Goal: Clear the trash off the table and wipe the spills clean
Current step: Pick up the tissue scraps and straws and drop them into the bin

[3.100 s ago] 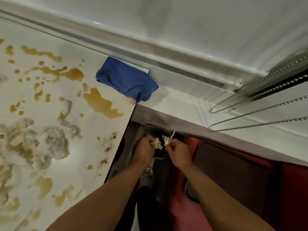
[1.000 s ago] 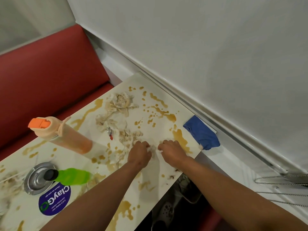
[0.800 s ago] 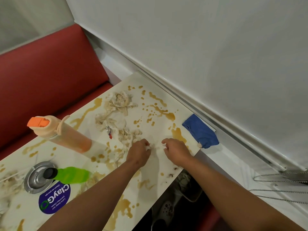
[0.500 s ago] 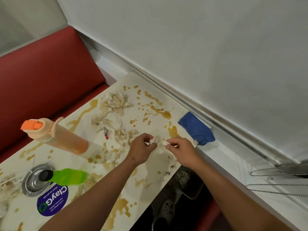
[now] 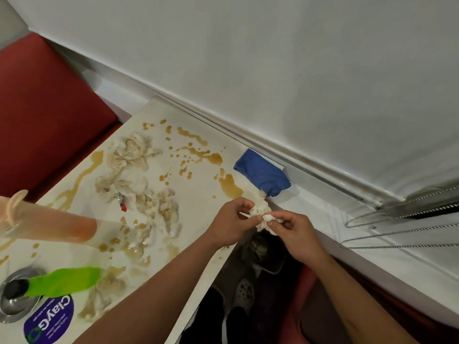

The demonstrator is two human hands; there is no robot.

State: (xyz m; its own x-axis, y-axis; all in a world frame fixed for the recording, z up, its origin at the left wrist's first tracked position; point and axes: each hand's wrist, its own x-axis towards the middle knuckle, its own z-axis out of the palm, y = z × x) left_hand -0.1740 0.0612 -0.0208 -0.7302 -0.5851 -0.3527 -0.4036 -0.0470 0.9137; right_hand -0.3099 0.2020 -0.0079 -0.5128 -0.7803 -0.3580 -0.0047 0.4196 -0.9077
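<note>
A white table is splashed with brown spills and strewn with soggy, stained tissues. Both hands hold one crumpled wet tissue wad just past the table's right edge. My left hand pinches its left side and my right hand pinches its lower right part. A folded blue cloth lies at the table's far right corner. Below the hands, a dark bin with trash in it stands on the floor.
An orange-tinted bottle and a green bottle stand at the left, by a metal dish and a purple sticker. Red bench seats flank the table. Blind cords hang at right. Shoes show below.
Both hands gathered a tissue from the table top near the right edge, lifted it and carried it rightward off the edge, above the bin.
</note>
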